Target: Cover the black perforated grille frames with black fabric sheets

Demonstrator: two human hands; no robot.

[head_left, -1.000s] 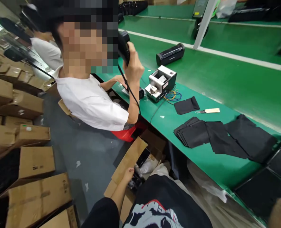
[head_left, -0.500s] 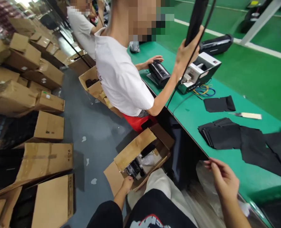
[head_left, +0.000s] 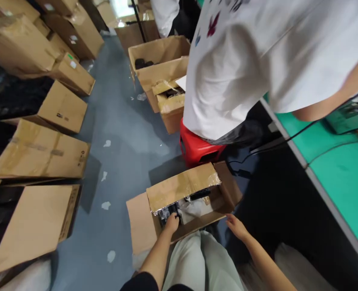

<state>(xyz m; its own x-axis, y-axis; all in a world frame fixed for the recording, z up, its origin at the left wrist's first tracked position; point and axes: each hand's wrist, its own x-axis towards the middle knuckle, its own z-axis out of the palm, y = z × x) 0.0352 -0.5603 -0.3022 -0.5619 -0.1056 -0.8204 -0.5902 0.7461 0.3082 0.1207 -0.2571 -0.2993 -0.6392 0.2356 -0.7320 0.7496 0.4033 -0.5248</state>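
An open cardboard box (head_left: 191, 232) stands on the floor right in front of my knees. My left hand (head_left: 172, 223) reaches into its left part, fingers curled around a black item (head_left: 164, 213) with shiny clear wrap; the fingertips are partly hidden. Beside that hand lies a crumpled translucent plastic bag (head_left: 193, 208), and another black item (head_left: 199, 194) sits under the far flap. My right hand (head_left: 236, 227) is at the box's right front rim, fingers partly stretched out, with nothing visible in them.
A person in a white shirt (head_left: 227, 81) sits close ahead on a red stool (head_left: 197, 149). Cardboard cartons (head_left: 45, 149) line the left, more boxes (head_left: 160, 60) stand beyond. A green table (head_left: 327, 149) edges the right, and a black cable (head_left: 275, 145) hangs from it.
My view has turned down towards the box. My left hand has gone deeper into it, onto the black item. My right hand has moved from the table edge to the box's rim.
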